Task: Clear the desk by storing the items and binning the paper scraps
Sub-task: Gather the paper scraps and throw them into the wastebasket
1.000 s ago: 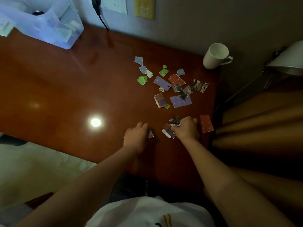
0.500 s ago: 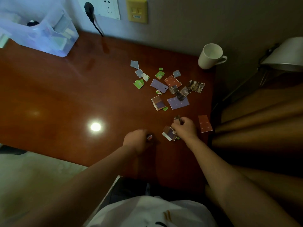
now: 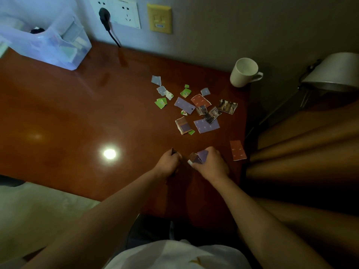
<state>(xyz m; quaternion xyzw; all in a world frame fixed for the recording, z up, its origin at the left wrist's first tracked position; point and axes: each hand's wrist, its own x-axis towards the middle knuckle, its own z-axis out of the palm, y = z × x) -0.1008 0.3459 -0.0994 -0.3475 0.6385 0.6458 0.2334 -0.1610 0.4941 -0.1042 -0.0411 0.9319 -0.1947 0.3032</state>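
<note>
The paper scraps (image 3: 194, 108) lie scattered on the right half of the wooden surface (image 3: 77, 117), beyond both hands. About seventeen loose pieces show, though some overlap, so the count is not firm. Among them are two large purple pieces, three printed like photographs and several small green ones. One of the two red-brown pieces, the red-brown scrap (image 3: 238, 150), lies apart near the right edge, just beside the right hand (image 3: 211, 165).

That hand's fingers are curled round a small bunch of purple and brown scraps (image 3: 198, 157). The left hand (image 3: 168, 163), close beside it, has its fingers clenched on one small dark scrap (image 3: 173, 151) that sticks up above the knuckles.

One white mug (image 3: 243, 74) stands at the far right corner by the wall, well clear of the scraps. One translucent plastic bag (image 3: 48, 45) sits at the far left; it holds pale boxes and something dark that is too blurred to name. One lamp (image 3: 334, 72) hangs off to the right.
</note>
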